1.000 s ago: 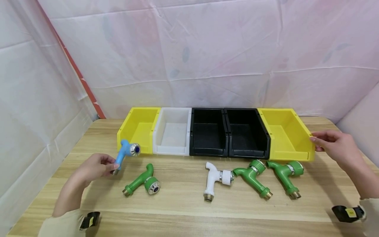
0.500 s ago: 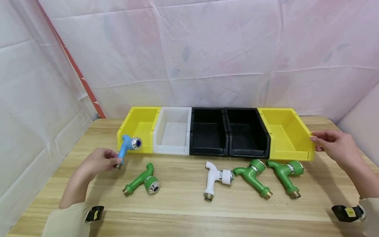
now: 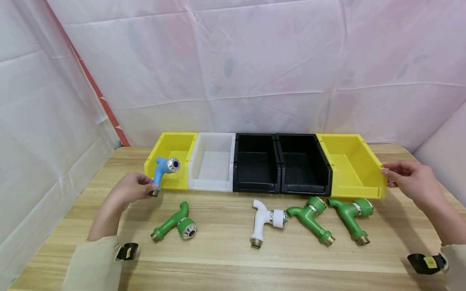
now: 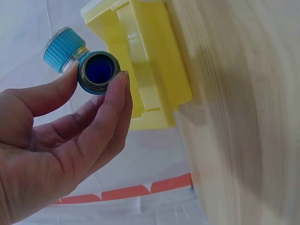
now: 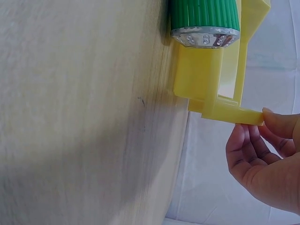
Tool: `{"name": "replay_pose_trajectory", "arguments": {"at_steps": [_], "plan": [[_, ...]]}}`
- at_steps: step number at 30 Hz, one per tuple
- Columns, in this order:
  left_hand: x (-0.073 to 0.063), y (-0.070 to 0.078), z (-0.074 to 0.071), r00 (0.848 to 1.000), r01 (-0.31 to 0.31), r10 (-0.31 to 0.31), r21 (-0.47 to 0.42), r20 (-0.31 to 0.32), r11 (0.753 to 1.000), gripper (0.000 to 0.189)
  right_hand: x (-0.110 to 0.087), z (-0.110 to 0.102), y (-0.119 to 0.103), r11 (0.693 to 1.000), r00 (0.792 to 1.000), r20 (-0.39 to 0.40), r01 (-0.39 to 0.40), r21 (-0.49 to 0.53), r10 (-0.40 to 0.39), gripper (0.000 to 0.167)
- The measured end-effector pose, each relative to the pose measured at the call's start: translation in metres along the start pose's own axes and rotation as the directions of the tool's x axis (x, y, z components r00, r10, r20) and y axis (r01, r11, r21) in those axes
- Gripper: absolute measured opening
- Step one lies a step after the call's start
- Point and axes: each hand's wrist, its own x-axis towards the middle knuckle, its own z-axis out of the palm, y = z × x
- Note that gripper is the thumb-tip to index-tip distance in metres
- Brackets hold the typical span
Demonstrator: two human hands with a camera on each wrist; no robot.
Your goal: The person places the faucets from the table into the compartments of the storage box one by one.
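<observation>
My left hand pinches a blue faucet by its threaded end, holding it raised at the front of the left yellow bin. In the left wrist view the threaded opening of the blue faucet faces the camera, thumb on one side and fingers on the other. On the far right, my right hand pinches the side edge of the right yellow bin. The right wrist view shows its thumb above that bin's rim and curled fingers below. A green faucet lies near my left hand.
Between the yellow bins stand a white bin and two black bins, all in one row. In front lie a white faucet and two green faucets. A cloth wall rises behind the table.
My left hand has carried the blue faucet forward and to the right, up over the front of the left yellow bin. My right hand stays at the right yellow bin.
</observation>
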Motion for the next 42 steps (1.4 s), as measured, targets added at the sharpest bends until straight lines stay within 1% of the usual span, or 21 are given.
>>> {"name": "replay_pose_trajectory", "arguments": {"at_steps": [3,10,13,20,25,33,37,42], "plan": [[0.004,0.003,0.002,1.000,0.003,-0.003,-0.021,-0.003,1.000,0.028,0.000,0.000,0.000,1.000,1.000,-0.004,0.003,-0.004,-0.003,0.034],[0.012,0.006,0.001,1.000,-0.017,0.017,-0.017,0.008,1.000,0.027,0.000,0.001,0.001,1.000,1.000,-0.014,0.008,-0.008,-0.008,0.033],[0.016,0.006,0.001,1.000,-0.015,0.015,-0.030,0.006,0.999,0.028,0.000,0.001,0.001,1.000,1.000,-0.016,0.013,-0.018,-0.013,0.032],[0.022,0.009,0.002,1.000,0.020,-0.021,-0.036,-0.011,0.999,0.027,-0.001,0.001,0.002,1.000,1.000,-0.020,0.017,-0.022,-0.018,0.033],[0.027,0.009,0.003,0.999,0.029,-0.030,-0.040,-0.022,0.999,0.026,-0.002,0.001,0.001,1.000,1.000,-0.024,0.018,-0.021,-0.019,0.032],[0.033,0.011,0.005,0.998,0.056,-0.058,-0.085,-0.024,0.995,0.028,-0.002,0.002,0.000,1.000,0.999,-0.030,0.021,-0.022,-0.022,0.031],[0.035,0.012,0.005,0.998,0.056,-0.059,-0.072,-0.032,0.996,0.029,-0.003,0.003,0.001,1.000,0.999,-0.035,0.021,-0.010,-0.022,0.030],[0.035,0.013,0.006,0.995,0.066,-0.068,-0.032,-0.077,0.997,0.030,-0.003,0.003,0.002,1.000,0.999,-0.037,0.017,0.003,-0.017,0.030]]}}
